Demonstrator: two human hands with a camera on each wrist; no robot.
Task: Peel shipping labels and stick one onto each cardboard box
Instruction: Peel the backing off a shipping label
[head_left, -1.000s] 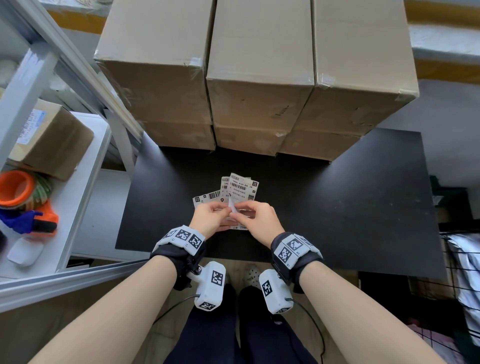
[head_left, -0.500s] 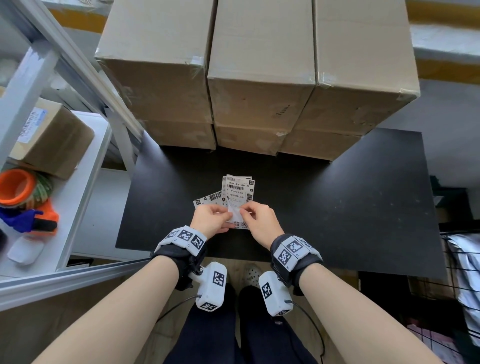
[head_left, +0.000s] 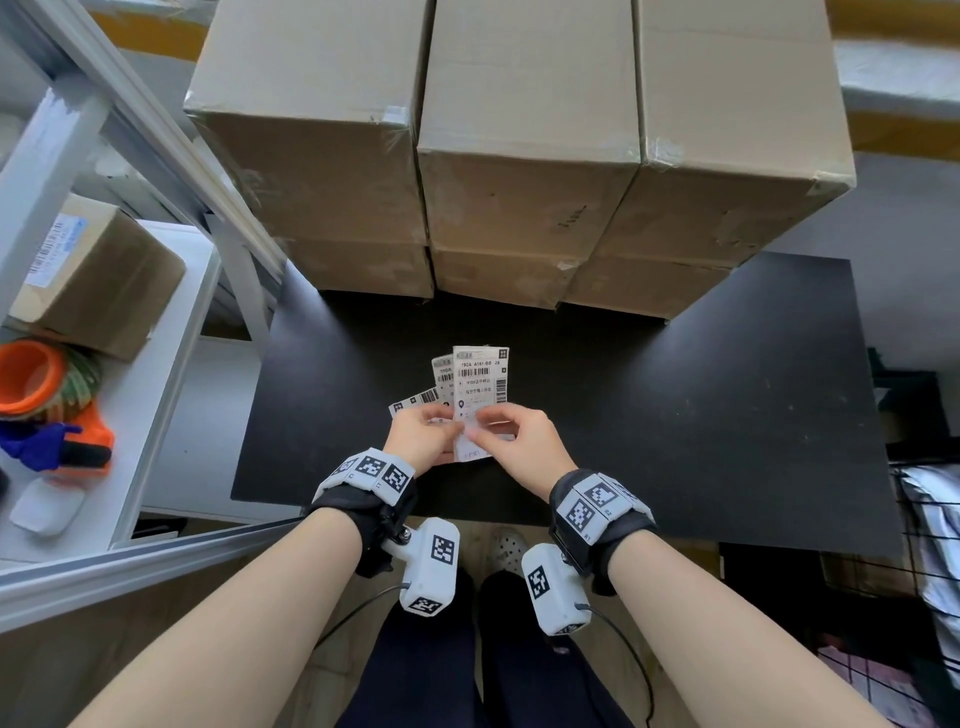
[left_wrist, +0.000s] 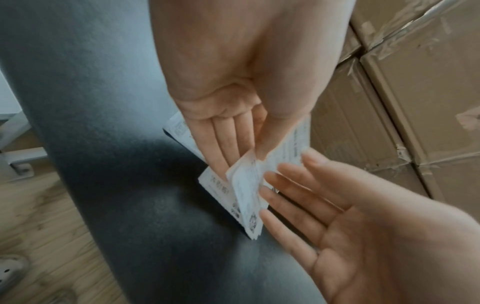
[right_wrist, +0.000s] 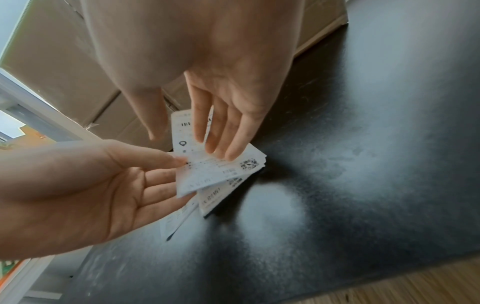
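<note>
Since a second ago the top label is standing straighter in the fan and its lifted near corner is lying flatter, while both hands are keeping their place at the near edge of the black table. The left hand is pinching the fanned shipping labels, thumb on top and fingers lying straight underneath, seen from the left wrist view. The right hand is working at the near end of the top label; its thumb and forefinger seem to be nipping that paper edge, though the blur of the wrist views is making this hard to confirm, and its other fingers are lying straight against the label's face.

The labels are hovering just above the table, near its front edge and left of its middle. Further back on the table, cardboard boxes are standing in two layers, three across, touching one another side by side and sealed with clear tape. Left of the table a white shelf is carrying a small labelled carton, an orange tape roll and an orange and blue tape dispenser. Right of the table a black wire rack is showing at the picture edge
</note>
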